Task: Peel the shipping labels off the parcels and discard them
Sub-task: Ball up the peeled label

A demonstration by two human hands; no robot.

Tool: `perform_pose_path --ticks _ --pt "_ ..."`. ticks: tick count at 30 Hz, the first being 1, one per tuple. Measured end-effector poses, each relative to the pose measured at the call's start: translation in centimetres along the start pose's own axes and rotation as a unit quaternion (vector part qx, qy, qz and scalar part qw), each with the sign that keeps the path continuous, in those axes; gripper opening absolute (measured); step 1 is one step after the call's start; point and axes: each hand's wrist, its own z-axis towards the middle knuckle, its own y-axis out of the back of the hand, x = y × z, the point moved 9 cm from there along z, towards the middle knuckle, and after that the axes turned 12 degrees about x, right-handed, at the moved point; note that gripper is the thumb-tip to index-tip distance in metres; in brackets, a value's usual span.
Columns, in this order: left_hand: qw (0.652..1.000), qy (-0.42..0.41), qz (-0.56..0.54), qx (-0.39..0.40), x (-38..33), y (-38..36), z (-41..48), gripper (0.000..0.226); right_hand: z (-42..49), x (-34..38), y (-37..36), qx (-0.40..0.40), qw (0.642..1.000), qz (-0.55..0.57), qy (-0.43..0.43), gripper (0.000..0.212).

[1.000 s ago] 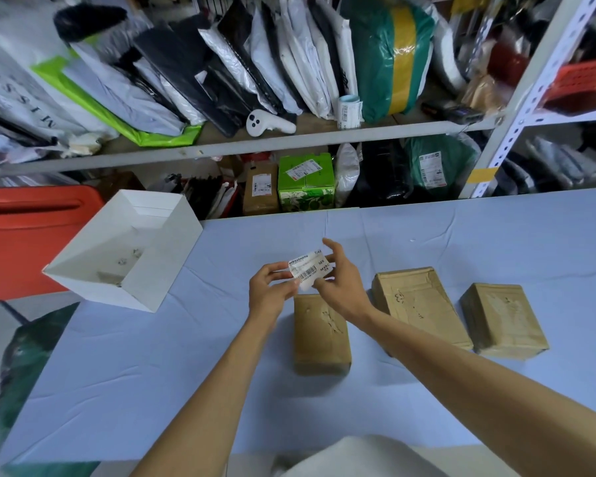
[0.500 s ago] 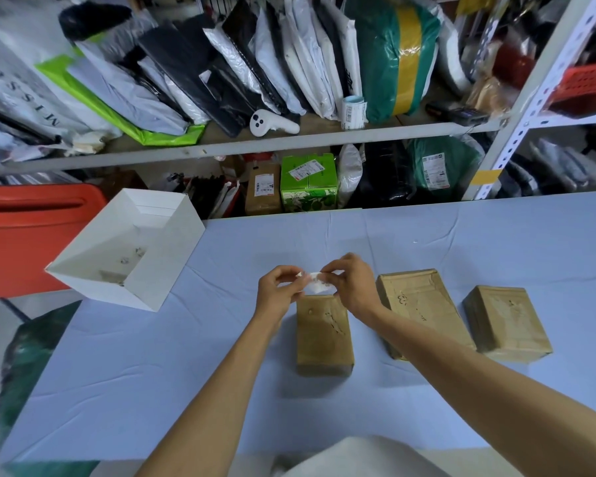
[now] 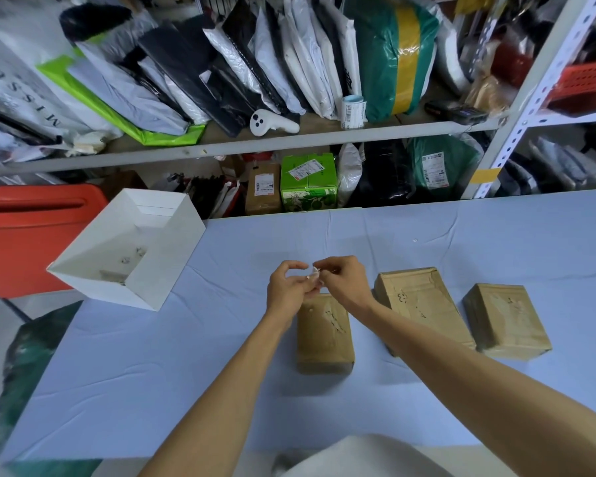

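Three brown taped parcels lie on the blue table: one in the middle (image 3: 324, 333), one to its right (image 3: 418, 301), one far right (image 3: 504, 320). Their tops show torn patches and no labels. Just above the far end of the middle parcel, my left hand (image 3: 288, 287) and my right hand (image 3: 344, 278) meet and pinch a crumpled white shipping label (image 3: 314, 273) between their fingertips. Most of the label is hidden by my fingers.
A white open box (image 3: 172, 256) with scraps inside sits tilted at the table's left far corner. A red bin (image 3: 25, 228) stands beyond it. Shelves packed with mailer bags and parcels (image 3: 307, 180) rise behind the table's far edge.
The label was held flat and spread between both hands; my fingers have since folded and crumpled it into a small wad. Both hands drew closer together above the middle parcel.
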Motion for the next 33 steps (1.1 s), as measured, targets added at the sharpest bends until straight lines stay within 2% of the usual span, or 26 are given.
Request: perform_pose_path --ticks 4,7,10,12,16,21,27,33 --pt "1.000 -0.001 -0.024 -0.020 0.0 0.4 0.0 0.021 0.0 0.3 -0.3 0.032 0.999 -0.003 0.020 0.026" --pt "0.999 0.001 0.008 -0.039 0.3 1.0 -0.3 0.010 -0.1 0.6 -0.3 0.046 0.998 -0.040 0.034 0.022" --pt "0.998 0.018 0.061 -0.029 1.0 1.6 -0.2 0.010 -0.2 0.5 -0.8 0.075 0.994 -0.070 0.042 0.014" --pt "0.999 0.029 0.045 -0.001 1.5 1.6 -0.1 0.015 -0.3 0.4 -1.2 0.086 0.991 -0.088 0.044 0.011" --pt "0.998 0.032 -0.039 0.038 1.7 0.9 -0.5 0.013 -0.4 1.0 -0.7 0.061 0.993 -0.085 0.046 0.008" --pt "0.995 0.020 -0.074 0.063 0.5 0.2 -0.3 0.003 -0.5 1.8 0.4 0.014 0.997 -0.061 0.039 0.008" --pt "0.991 0.041 -0.117 0.042 -0.4 -0.1 0.1 0.018 -0.5 1.1 1.0 -0.039 0.999 0.001 0.008 0.017" --pt "0.977 0.066 -0.200 0.014 0.0 -0.4 -0.1 0.028 -0.5 0.8 1.1 -0.024 0.997 0.071 0.012 0.020"
